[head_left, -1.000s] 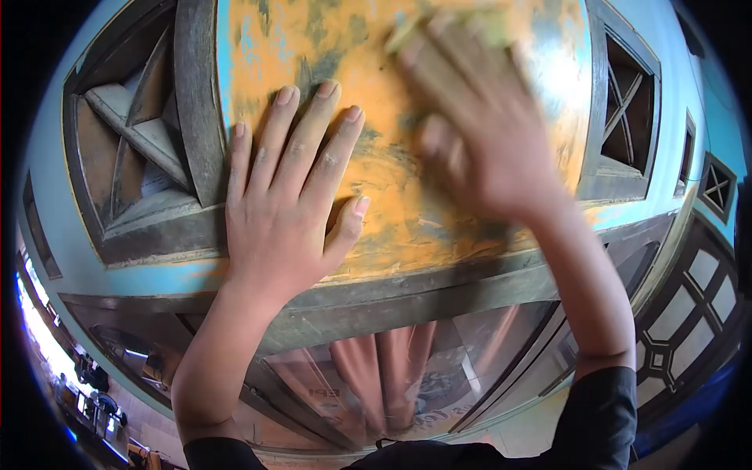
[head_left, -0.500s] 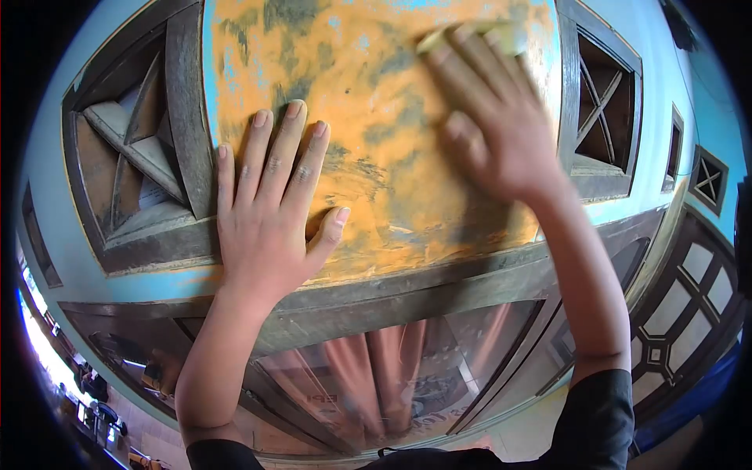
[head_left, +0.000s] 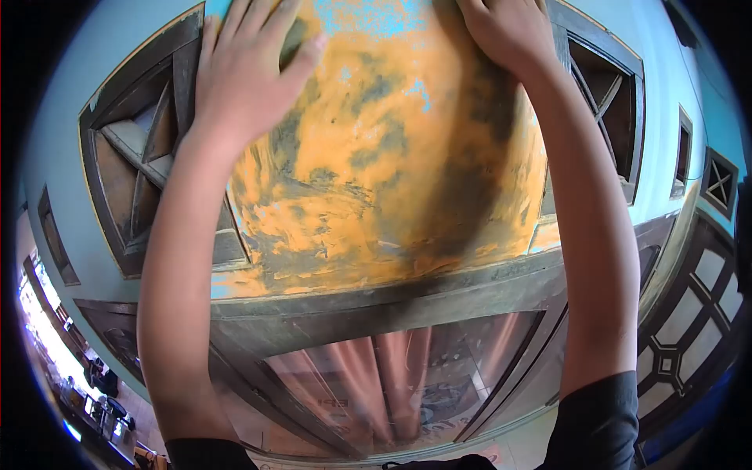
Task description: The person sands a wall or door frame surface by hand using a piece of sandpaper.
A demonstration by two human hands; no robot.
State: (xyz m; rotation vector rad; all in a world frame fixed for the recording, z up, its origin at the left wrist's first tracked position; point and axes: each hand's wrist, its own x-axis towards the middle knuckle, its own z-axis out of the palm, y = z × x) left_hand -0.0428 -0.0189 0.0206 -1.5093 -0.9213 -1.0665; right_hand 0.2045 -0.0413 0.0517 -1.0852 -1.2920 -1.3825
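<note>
An orange-patched wall panel [head_left: 368,149], with dark smears and blue flecks, stands in front of me above a wooden beam. My left hand [head_left: 251,74] is at the panel's upper left, fingers spread and stretched upward, the tips partly cut off by the frame. At the upper right, my right hand [head_left: 513,31] is against the panel. Its fingers run out of the top of the view, so whatever is under them is hidden.
Dark wooden vents with crossed slats, left [head_left: 141,157] and right [head_left: 607,98], flank the panel. Below the wooden beam [head_left: 392,294] is a glass pane with pinkish curtains [head_left: 384,376] behind it. A panelled door [head_left: 689,321] stands at far right.
Both hands have moved up in the view, the left also slightly leftward. The yellowish pad that showed under my right fingers is now out of sight. The view has shifted slightly.
</note>
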